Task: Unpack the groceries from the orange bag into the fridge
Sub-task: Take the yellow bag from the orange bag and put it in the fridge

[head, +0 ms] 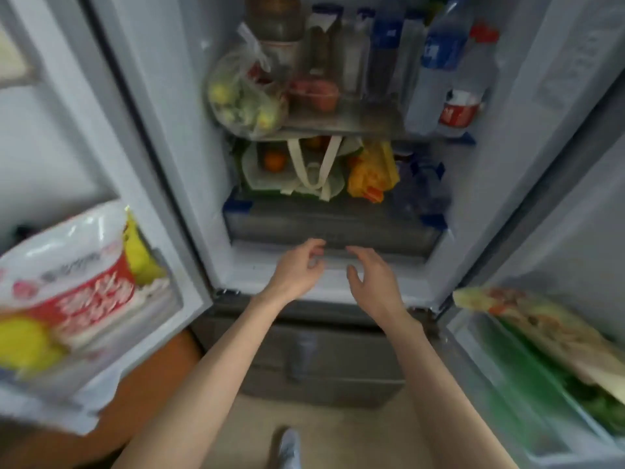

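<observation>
Orange bag on floor below left fridge door; soft, likely limp, so best lifted by rim. Left hand and right hand loosely curled, empty, at crisper drawer front.

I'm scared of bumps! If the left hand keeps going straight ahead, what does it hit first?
Probably the grey drawer front, just ahead of the left hand. Depth is hard to judge.

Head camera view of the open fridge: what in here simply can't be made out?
- Grey crisper drawer: contents hidden behind its frosted front.
- Red-and-white printed packet in the left door shelf: lettering blurred.
- Orange bag on the floor: mostly covered by that door.
- Tall clear bottles at the top: caps cut off by the frame edge.
</observation>
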`<action>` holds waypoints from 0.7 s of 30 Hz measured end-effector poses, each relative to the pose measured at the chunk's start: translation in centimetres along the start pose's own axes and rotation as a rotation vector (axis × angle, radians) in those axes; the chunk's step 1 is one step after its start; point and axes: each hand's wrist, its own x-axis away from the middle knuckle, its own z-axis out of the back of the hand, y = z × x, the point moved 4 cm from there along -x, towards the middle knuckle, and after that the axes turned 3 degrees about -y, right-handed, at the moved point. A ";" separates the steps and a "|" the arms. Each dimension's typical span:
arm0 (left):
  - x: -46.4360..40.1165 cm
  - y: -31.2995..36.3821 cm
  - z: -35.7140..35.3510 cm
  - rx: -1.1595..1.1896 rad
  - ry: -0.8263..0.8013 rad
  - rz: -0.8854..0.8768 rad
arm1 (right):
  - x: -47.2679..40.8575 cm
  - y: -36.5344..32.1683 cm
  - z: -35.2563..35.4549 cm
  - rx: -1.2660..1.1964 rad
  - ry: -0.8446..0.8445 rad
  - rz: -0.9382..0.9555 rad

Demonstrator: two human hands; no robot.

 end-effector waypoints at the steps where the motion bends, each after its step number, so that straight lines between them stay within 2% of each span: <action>1: 2.8 -0.9 -0.3 -0.023 0.002 0.025 | 2.3 -0.2 -0.6 0.004 -0.047 -0.002; 8: 24.3 -7.6 -3.5 -0.048 -0.040 0.280 | 18.9 -3.1 -6.7 -0.040 -0.359 0.023; 14: 38.7 -12.5 -0.6 -0.108 0.006 0.500 | 28.4 -9.2 -12.6 -0.047 -0.599 0.146; 17: 45.5 -15.4 1.6 -0.108 0.078 0.620 | 31.7 -13.6 -15.9 -0.053 -0.692 0.231; 21: 55.8 -19.3 4.8 0.027 0.227 0.781 | 35.8 -22.0 -21.9 -0.100 -0.829 0.379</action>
